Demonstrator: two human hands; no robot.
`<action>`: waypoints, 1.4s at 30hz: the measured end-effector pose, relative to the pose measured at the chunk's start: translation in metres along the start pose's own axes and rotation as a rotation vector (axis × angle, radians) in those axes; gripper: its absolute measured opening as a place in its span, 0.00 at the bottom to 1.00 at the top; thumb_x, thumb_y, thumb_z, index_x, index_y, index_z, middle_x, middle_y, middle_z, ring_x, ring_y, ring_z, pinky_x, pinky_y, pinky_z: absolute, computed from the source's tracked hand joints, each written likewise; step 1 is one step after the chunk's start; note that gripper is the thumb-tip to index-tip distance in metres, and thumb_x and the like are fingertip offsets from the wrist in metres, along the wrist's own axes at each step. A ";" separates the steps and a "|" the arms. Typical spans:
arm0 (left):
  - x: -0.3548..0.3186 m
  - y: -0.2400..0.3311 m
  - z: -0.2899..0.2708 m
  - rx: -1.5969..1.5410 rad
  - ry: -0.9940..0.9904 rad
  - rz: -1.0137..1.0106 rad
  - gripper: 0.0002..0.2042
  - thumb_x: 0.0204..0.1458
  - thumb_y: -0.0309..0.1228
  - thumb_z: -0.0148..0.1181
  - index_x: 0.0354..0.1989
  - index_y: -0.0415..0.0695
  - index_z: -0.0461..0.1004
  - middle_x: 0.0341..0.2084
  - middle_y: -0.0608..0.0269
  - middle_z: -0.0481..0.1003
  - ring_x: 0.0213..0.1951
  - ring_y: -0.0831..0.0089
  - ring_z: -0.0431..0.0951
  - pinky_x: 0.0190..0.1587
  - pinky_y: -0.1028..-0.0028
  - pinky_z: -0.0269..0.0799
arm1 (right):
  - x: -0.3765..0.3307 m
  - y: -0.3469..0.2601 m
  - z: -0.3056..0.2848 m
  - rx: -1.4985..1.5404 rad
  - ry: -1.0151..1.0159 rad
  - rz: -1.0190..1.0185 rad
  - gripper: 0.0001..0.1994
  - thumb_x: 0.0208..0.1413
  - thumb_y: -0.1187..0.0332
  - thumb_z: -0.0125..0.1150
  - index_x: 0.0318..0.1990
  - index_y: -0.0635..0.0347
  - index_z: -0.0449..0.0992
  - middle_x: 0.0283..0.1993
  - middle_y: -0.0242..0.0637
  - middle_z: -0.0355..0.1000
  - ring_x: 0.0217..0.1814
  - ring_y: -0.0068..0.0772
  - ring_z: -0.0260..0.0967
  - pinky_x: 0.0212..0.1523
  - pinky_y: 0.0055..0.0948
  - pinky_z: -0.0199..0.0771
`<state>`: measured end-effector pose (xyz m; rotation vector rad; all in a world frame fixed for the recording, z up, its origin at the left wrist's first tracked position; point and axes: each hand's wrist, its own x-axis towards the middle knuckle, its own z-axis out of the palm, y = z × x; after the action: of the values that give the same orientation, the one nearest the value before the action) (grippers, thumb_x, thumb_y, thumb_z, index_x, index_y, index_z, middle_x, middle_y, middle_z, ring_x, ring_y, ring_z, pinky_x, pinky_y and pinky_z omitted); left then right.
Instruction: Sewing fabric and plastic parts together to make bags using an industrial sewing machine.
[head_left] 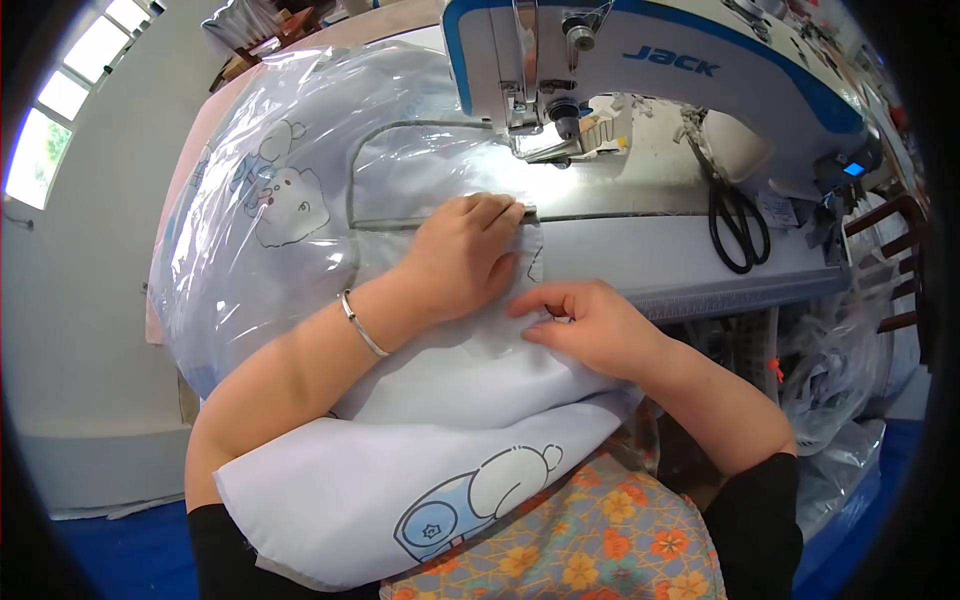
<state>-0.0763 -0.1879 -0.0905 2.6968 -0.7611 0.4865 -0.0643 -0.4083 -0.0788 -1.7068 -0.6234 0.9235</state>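
Nearest the lap, pale printed fabric (420, 480) draped toward the desk (690, 255), right hand (585, 325) pinching a fold, left hand (465, 255) pressed flat and open on its edge, sewing machine (640, 70) beyond, black scissors (738, 222) alongside.

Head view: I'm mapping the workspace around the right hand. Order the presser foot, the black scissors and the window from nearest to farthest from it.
From the right hand:
1. Presser foot, above it, under the machine head.
2. Black scissors, on the machine bed to the right. Close to the foot's distance, slightly farther.
3. Window, far upper left.
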 end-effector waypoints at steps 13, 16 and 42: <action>0.008 -0.010 0.021 -0.041 0.055 -0.022 0.07 0.52 0.23 0.53 0.36 0.36 0.76 0.45 0.51 0.76 0.44 0.55 0.77 0.46 0.63 0.76 | 0.012 0.006 -0.002 -0.035 0.019 0.071 0.08 0.54 0.75 0.64 0.41 0.61 0.78 0.27 0.21 0.64 0.30 0.14 0.58 0.33 0.21 0.63; 0.012 -0.014 0.021 0.023 0.008 -0.075 0.04 0.51 0.24 0.53 0.30 0.38 0.74 0.39 0.54 0.76 0.39 0.55 0.76 0.43 0.62 0.76 | 0.012 0.006 -0.002 -0.011 0.053 0.092 0.07 0.53 0.75 0.65 0.40 0.60 0.78 0.26 0.20 0.60 0.28 0.14 0.54 0.31 0.21 0.60; 0.023 -0.023 0.024 -0.009 0.015 -0.070 0.17 0.48 0.24 0.58 0.48 0.33 0.73 0.44 0.44 0.76 0.47 0.47 0.75 0.53 0.56 0.72 | 0.032 0.006 -0.006 -0.123 0.086 0.043 0.09 0.55 0.75 0.62 0.44 0.59 0.77 0.39 0.34 0.77 0.43 0.23 0.74 0.45 0.26 0.74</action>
<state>-0.0392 -0.1883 -0.1074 2.6976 -0.6601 0.4848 -0.0413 -0.3889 -0.0919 -1.8659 -0.5981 0.8519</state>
